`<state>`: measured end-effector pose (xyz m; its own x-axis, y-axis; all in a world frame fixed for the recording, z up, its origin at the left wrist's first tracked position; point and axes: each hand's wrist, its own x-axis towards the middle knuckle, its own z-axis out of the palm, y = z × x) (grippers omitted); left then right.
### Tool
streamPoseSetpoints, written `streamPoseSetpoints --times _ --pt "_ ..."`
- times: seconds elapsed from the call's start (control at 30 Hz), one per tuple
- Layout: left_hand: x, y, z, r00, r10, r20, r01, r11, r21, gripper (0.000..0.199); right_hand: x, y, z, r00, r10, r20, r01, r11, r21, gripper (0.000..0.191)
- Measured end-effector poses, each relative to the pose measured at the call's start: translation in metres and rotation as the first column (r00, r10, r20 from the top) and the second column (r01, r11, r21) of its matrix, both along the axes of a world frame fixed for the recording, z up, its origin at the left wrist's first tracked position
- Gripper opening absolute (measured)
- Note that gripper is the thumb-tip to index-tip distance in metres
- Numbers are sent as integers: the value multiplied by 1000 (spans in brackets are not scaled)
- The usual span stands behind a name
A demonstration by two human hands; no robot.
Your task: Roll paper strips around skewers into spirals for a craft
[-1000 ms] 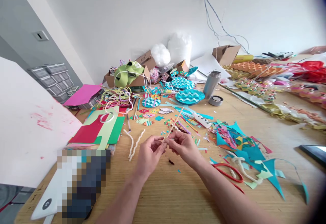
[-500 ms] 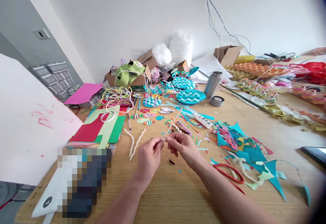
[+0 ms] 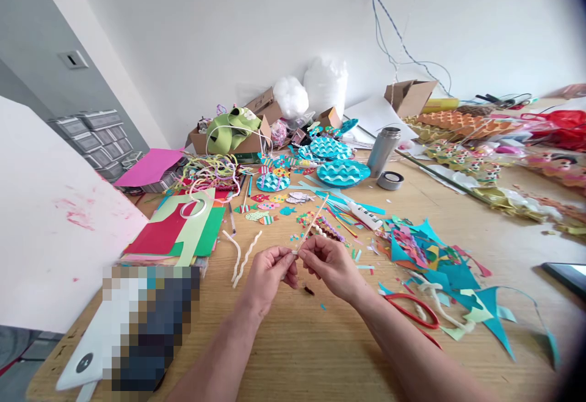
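My left hand [image 3: 271,275] is closed, thumb and fingertips pinching a small white piece [image 3: 295,253] at the lower end of a thin wooden stick [image 3: 315,220]. That white piece resembles pipe cleaner, though the fingers cover most of it. Pressed close beside it, my right hand [image 3: 333,266] pinches the stick near the same end. The stick slants up and away to the right. Left of my hands lie white wavy pipe cleaners [image 3: 247,260]. A short dark brown bit [image 3: 309,291] rests on the table just below my fingers.
Red-handled scissors [image 3: 414,313] and blue paper scraps [image 3: 462,277] lie on the right. Beyond my hands are paper fish [image 3: 268,207], a glue bottle [image 3: 365,215] and a steel flask [image 3: 383,150]. Coloured paper sheets [image 3: 208,231] are stacked left; a white board [image 3: 55,225] stands at the far left.
My left fingers have shifted slightly, the lower ones now extending further right beneath the pinch. The stick stays at nearly the same slant, and the right hand has barely moved.
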<state>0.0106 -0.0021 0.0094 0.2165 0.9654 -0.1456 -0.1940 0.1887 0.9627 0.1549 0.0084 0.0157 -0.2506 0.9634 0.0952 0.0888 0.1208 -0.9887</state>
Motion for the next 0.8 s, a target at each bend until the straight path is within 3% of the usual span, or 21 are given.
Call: streamPoseSetpoints --times 0.2,0.33,0.57,0.8 --pt "-10 2 -1 960 -128 249 182 961 -209 22 4 0 2 998 64 -21 -64 998 1 27" --pt "-13 3 -2 925 -179 335 269 931 -245 19 7 2 0 989 120 -85 -124 992 -38 29" --pt "-15 5 -4 932 -212 293 280 936 -214 19 10 7 -6 978 152 -141 -166 982 -90 31" --pt "-13 4 -3 958 -182 220 227 954 -198 23 5 5 -6 986 90 -142 -105 989 -103 32"
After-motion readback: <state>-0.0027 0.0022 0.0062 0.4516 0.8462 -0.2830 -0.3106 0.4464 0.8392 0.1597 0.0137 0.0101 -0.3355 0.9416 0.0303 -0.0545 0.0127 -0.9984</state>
